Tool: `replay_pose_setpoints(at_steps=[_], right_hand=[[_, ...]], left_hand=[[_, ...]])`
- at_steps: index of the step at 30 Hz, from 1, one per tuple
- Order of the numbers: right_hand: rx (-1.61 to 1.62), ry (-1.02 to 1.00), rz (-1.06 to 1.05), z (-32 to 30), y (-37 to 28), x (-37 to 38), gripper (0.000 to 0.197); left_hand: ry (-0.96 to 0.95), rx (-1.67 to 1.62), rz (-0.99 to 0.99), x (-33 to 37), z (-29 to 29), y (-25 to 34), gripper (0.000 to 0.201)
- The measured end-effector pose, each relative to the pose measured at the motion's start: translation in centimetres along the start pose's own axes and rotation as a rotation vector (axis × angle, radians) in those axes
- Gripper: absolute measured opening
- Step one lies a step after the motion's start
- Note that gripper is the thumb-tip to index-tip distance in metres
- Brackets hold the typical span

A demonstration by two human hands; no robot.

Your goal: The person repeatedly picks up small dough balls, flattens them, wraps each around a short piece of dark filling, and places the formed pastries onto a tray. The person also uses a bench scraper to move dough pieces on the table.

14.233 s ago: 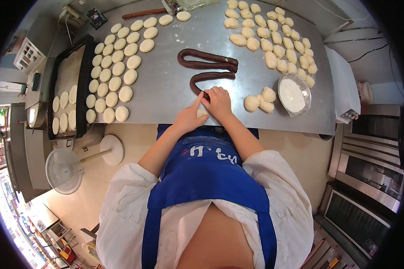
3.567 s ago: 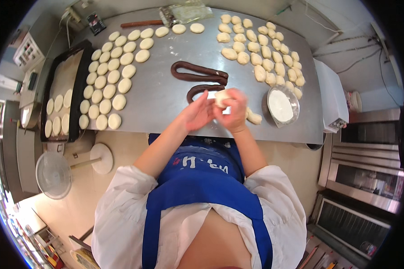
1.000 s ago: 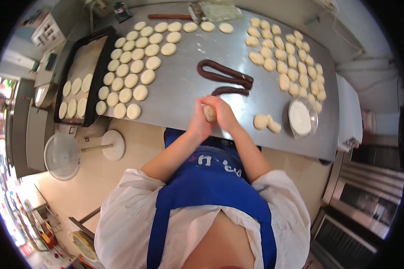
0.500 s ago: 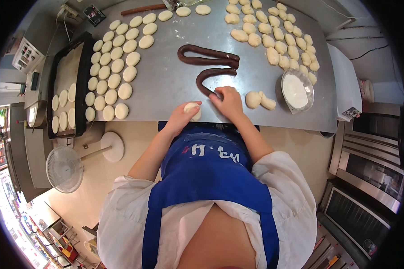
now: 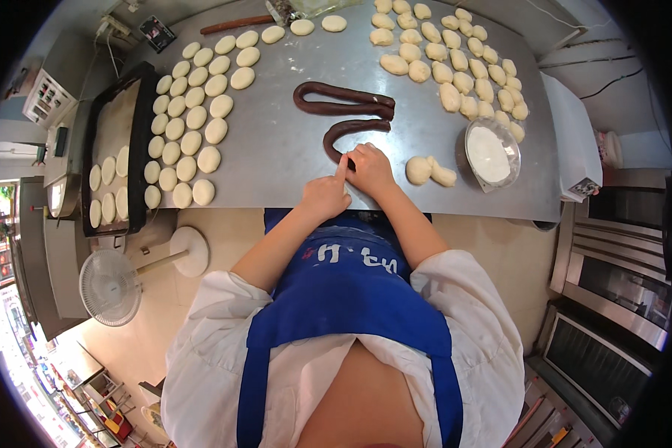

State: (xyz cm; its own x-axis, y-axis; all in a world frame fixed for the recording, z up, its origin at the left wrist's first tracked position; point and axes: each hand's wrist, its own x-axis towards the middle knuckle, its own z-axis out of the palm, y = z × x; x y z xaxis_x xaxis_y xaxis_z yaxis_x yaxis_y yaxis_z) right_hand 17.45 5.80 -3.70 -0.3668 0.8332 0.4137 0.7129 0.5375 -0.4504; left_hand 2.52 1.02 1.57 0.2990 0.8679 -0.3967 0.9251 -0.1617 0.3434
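My right hand [image 5: 369,169] is closed on the near end of a curved dark brown filling rope [image 5: 338,136]. My left hand [image 5: 327,196] meets it there, index finger stretched up against the right fingers, the others curled. A little pale dough shows at the left hand's inner side; most of the piece is hidden by the fingers. Beyond lies a second filling rope [image 5: 328,110], folded into a long loop. To the right of my hands two dough pieces [image 5: 418,171] rest side by side on the steel table [image 5: 276,168].
A bowl of white flour [image 5: 490,151] stands at the right, below many rough dough balls [image 5: 441,72]. Flattened dough rounds [image 5: 191,142] line the left side. A black tray [image 5: 137,153] with several rounds sits at the left edge. A wooden rolling pin [image 5: 237,25] lies far back.
My left hand has moved right, bringing its index finger to the right hand; the dough visible in it before is now mostly hidden. My right hand has drawn slightly left at the rope's end.
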Motion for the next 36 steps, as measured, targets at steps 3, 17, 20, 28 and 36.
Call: replay_pose_setpoints(at_steps=[3,17,20,28,36], right_hand=[[0.017,-0.009,0.005,0.1,-0.1,0.2,0.017],[1.561,-0.166,1.228,-2.6,0.6,-1.3,0.034],[1.589,0.073,1.407,-2.3,-1.8,1.0,0.037],[2.228,-0.008,1.222,-2.0,0.6,-0.4,0.041],[2.113,0.0,1.238,-3.7,0.4,-0.1,0.047]], left_hand=[[-0.072,0.083,-0.047,-0.3,-0.9,0.6,0.09],[-0.063,-1.941,-0.103,0.2,-1.0,-2.3,0.032],[-0.011,-2.165,-0.138,-0.4,-1.2,-2.0,0.027],[-0.003,-2.258,-0.29,-0.9,-0.4,-1.7,0.029],[-0.108,-2.35,-0.276,-0.9,-1.2,-1.4,0.033]])
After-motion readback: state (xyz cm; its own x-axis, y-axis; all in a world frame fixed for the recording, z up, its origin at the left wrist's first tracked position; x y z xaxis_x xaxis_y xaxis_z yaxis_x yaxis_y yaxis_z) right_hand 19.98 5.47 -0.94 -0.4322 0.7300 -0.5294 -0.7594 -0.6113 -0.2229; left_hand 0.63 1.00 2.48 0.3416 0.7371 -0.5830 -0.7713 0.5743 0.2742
